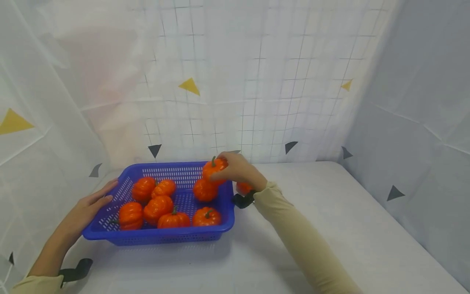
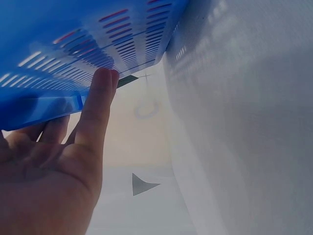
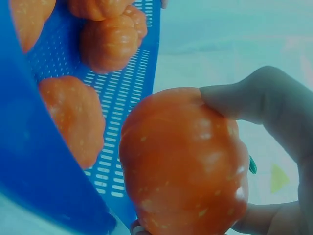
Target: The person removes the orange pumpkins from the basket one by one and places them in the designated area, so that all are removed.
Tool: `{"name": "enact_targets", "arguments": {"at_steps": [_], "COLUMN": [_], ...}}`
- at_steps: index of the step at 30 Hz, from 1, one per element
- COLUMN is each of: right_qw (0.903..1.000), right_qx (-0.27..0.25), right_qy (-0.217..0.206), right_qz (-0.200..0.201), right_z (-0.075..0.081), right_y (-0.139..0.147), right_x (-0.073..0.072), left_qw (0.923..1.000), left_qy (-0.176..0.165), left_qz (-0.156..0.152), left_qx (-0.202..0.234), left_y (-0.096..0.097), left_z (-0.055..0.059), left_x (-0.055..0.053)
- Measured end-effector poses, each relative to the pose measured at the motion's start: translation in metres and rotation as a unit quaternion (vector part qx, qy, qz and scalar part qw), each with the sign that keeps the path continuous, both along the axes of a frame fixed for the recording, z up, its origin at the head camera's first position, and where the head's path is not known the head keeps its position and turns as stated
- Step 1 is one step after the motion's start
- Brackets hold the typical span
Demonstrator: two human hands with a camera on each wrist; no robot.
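Observation:
My right hand (image 1: 240, 169) pinches a small orange pumpkin (image 1: 213, 168) by its sides, thumb and fingers spread around it. It is held over the right end of a blue plastic basket (image 1: 158, 231), its green stem pointing up, and overlaps another pumpkin (image 1: 205, 191) inside. In the right wrist view the held pumpkin (image 3: 183, 161) fills the middle, beside the basket wall. My left hand (image 1: 86, 210) rests at the basket's left rim; in the left wrist view its straight fingers (image 2: 95, 107) touch the perforated outer wall (image 2: 117, 29).
Several more pumpkins (image 1: 158, 209) lie in the basket, mostly toward its left and front. One orange pumpkin (image 1: 243, 188) sits outside on the white table (image 1: 312, 212), partly hidden behind my right wrist. White sheeting (image 1: 227, 81) with a grid stands behind, grey sheeting (image 1: 415, 102) at right.

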State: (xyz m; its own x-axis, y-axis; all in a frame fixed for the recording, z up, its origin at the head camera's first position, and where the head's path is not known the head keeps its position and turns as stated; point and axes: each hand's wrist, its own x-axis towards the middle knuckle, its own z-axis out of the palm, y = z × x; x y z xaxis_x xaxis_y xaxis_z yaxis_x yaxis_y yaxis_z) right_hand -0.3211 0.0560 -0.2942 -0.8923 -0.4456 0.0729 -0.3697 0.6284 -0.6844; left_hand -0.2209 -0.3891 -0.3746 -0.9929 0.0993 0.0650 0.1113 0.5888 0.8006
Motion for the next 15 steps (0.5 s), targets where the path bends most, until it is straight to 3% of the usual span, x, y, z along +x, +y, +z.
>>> {"name": "enact_targets", "arguments": {"at_steps": [15], "right_qw": [0.9984], "right_qx": [-0.039], "right_qy": [0.000], "right_qz": [-0.041], "right_z": [-0.001], "right_y": [0.028], "right_x": [0.004], "left_qw": [0.9999], "left_qy": [0.003], "left_qz": [0.003], "left_qx": [-0.012], "left_y": [0.002], "left_z": [0.000], "left_x": [-0.001]}}
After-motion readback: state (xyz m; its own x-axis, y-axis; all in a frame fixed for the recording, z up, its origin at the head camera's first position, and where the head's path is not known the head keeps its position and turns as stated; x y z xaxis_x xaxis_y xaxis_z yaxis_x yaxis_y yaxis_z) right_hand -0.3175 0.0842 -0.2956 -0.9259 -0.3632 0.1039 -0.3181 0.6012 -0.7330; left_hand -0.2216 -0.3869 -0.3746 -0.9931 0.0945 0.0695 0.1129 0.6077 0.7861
